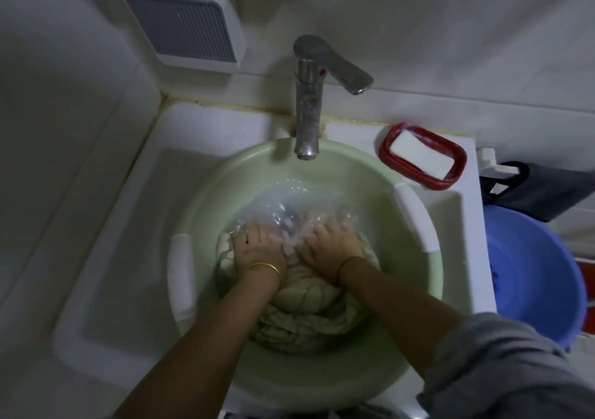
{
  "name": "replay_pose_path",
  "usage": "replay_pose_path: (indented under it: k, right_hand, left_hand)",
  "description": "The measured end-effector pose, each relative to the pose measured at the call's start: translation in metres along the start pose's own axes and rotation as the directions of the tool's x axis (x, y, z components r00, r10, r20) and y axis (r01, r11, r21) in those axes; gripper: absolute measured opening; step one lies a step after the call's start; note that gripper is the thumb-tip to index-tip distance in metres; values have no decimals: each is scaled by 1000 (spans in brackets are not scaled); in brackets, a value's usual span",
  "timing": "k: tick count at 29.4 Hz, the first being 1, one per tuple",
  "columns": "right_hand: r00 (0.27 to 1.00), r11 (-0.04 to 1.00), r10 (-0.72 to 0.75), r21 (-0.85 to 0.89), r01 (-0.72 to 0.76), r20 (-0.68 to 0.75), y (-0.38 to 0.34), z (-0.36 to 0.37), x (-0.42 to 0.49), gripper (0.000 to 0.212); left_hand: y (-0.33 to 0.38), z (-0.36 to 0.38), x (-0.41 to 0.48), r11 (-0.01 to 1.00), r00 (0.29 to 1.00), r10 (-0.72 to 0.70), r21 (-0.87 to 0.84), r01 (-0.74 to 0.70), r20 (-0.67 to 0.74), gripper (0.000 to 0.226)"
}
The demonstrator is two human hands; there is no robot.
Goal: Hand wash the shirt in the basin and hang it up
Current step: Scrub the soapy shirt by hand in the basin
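Hands seen from a head-worn camera looking down: a pale green basin (206,193) sits in a white sink (135,225), holding water and a bunched, pale shirt (306,302). Left hand (257,248), with a gold bangle at the wrist, and right hand (331,248) rest side by side on the shirt's far end, fingertips under churning water. Blur hides whether the fingers grip the cloth or press flat. A metal tap (309,109) stands over the basin's far rim. To the right, a white soap bar (421,154) lies in a red soap dish (386,158); a blue bucket (547,274) stands beside the sink.
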State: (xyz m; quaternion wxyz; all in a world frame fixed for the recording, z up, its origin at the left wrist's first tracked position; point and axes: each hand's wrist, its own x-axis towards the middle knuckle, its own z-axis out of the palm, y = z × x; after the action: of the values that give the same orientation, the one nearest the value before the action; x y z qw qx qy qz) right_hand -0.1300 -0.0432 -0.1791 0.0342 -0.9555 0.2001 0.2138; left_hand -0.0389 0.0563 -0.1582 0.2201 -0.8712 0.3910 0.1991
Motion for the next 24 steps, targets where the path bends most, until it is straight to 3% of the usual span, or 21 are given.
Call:
replay_pose_path:
  k: [2,3,6,8,11,12,14,16,17,18,19,21,22,24]
  right_hand:
    - [986,986,167,-12,-167,9,2,-3,-2,51]
    - [985,984,173,-41,-172,22,-3,-2,-3,52]
    - [999,993,6,-121,-13,-52,-13,0,-8,49]
    - [990,996,89,-13,-91,-112,-9,-12,-3,43]
    - [957,916,283,310,-254,-54,1,-23,4,37]
    - [954,858,292,459,-232,-63,5,-24,4,37]
    - [943,613,315,781,-116,-107,10,-30,-4,43]
    - [964,270,263,962,-43,-31,18,-42,-19,70]
    - [982,151,187,987,-62,34,21,-50,-26,78]
    - [993,99,93,992,-78,69,23,-60,-35,79]
    - [997,105,22,991,-81,79,24,-66,-40,72]
    - [996,136,86,990,-42,30,24,-75,-46,47]
    - [987,83,160,997,0,-13,23,-79,-48,32]
    - [966,-168,257,985,37,7,22,-84,-51,15]
  left_hand:
    - [2,2,-1,1000,1000,-7,31,6,22,55]
    - [3,2,-1,999,1000,-3,33,2,19,55]
    - [4,4,1,1000,998,-2,-17,1,-59,50]
    - [1,0,2,996,991,-14,-84,3,-131,51]
    - [-5,-9,4,953,980,-32,-301,-30,-198,39]
    - [-7,-12,5,917,966,-18,-389,-87,-257,36]
    - [-10,-19,7,770,925,27,-582,-261,-379,40]
    - [-9,-37,4,448,899,128,-784,-428,-418,46]
    - [-9,-47,0,291,880,184,-831,-474,-437,50]
    - [-8,-59,-3,198,858,221,-840,-505,-463,53]
    - [-7,-70,-7,162,838,235,-830,-534,-493,55]
    - [-8,-86,-16,140,802,236,-798,-586,-548,55]
    - [-9,-90,-20,112,796,232,-797,-593,-559,55]
    - [-14,-93,-24,17,834,150,-842,-539,-531,57]
